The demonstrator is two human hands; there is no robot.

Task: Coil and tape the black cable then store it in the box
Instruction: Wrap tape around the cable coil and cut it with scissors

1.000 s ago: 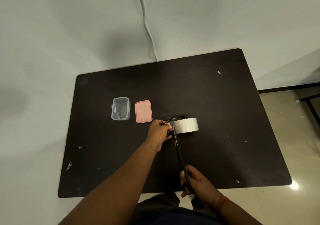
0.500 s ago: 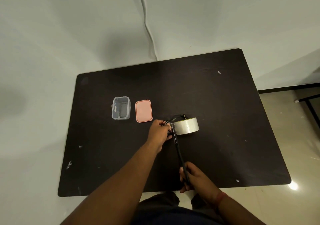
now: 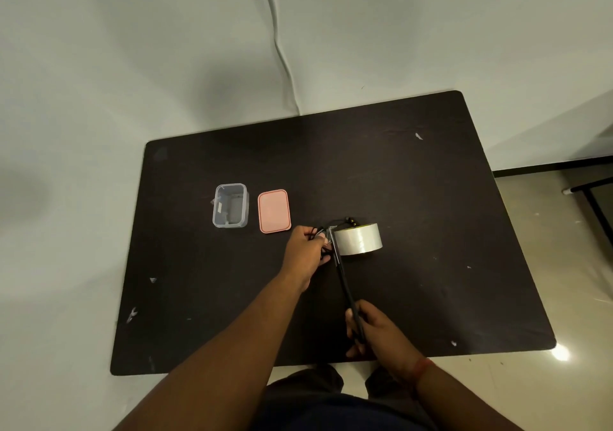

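My left hand (image 3: 305, 251) is closed around the coiled black cable (image 3: 343, 222), whose loops and yellow-tipped ends stick out just behind a roll of clear tape (image 3: 360, 240). The roll stands on edge, touching the cable bundle on its right. My right hand (image 3: 374, 331), near the table's front edge, grips the black handles of long scissors (image 3: 345, 284). Their metal tip reaches up to the tape where it meets the cable. A clear plastic box (image 3: 230, 210) sits open to the left, with its pink lid (image 3: 274, 211) lying flat beside it.
Everything rests on a dark table (image 3: 431, 198) with a few small white scraps on it. A pale wall with a thin cord rises behind. Tiled floor and a dark frame leg (image 3: 593, 198) lie to the right.
My right hand with the scissors has crept slightly forward onto the table. The left hand, cable and tape roll have barely shifted.
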